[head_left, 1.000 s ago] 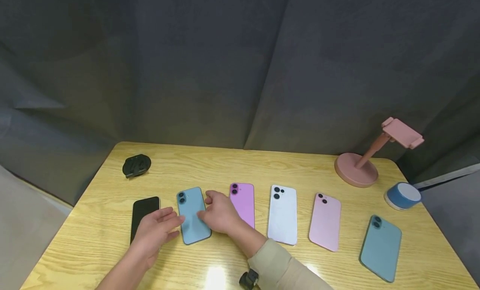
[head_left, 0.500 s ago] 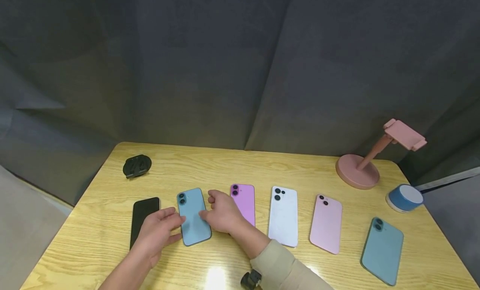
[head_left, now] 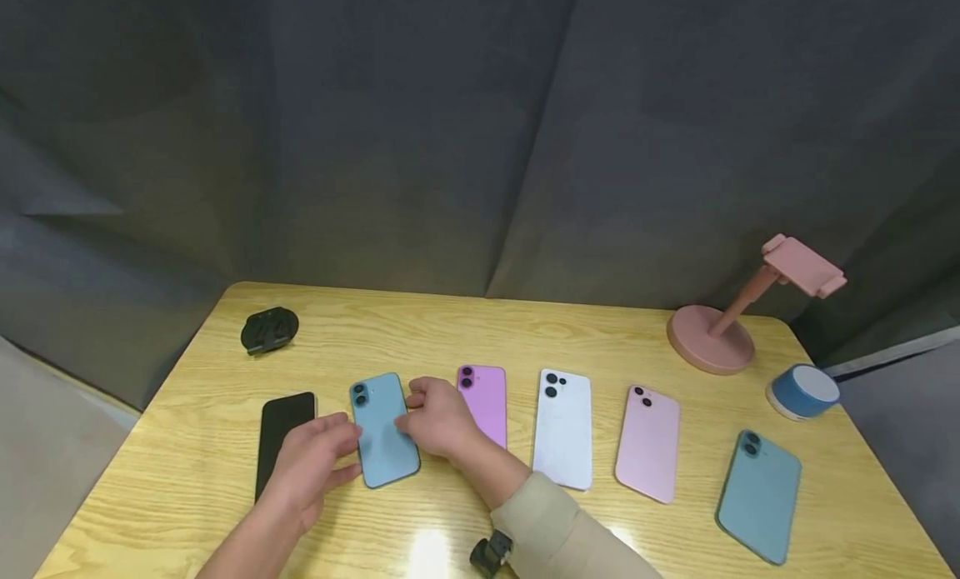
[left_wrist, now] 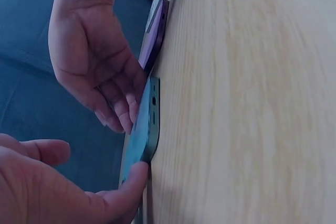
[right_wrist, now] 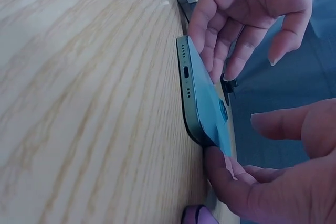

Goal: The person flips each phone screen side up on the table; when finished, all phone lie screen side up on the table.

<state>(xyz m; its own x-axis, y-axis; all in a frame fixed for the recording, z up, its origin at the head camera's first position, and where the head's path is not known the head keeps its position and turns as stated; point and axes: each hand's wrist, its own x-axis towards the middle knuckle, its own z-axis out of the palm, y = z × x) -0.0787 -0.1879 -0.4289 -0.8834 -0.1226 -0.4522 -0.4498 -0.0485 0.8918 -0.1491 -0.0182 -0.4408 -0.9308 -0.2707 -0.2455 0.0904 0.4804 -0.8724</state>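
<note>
A light blue phone (head_left: 385, 446) lies back up on the table, its two lenses at the far left corner. My left hand (head_left: 315, 461) is at its left long edge, fingertips right at the side. Along the opposite edge is my right hand (head_left: 442, 421), its fingers touching the phone's side in the right wrist view and the thumb (right_wrist: 281, 123) raised off the back. The left thumb also stands away from the phone in the left wrist view. A black phone (head_left: 283, 425) lies partly behind my left hand. My right wrist covers the near end of a purple phone (head_left: 486, 400).
To the right lie a white phone (head_left: 562, 429), a pink phone (head_left: 648, 444) and a teal phone (head_left: 760, 497). A pink phone stand (head_left: 708, 339) and a blue-and-white cylinder (head_left: 804, 391) are at the far right. At the back left lies a black folded stand (head_left: 270, 330).
The lower fingers of my left hand have come slightly closer to the phone's left edge. My right hand keeps its place, and the head view shifts a little.
</note>
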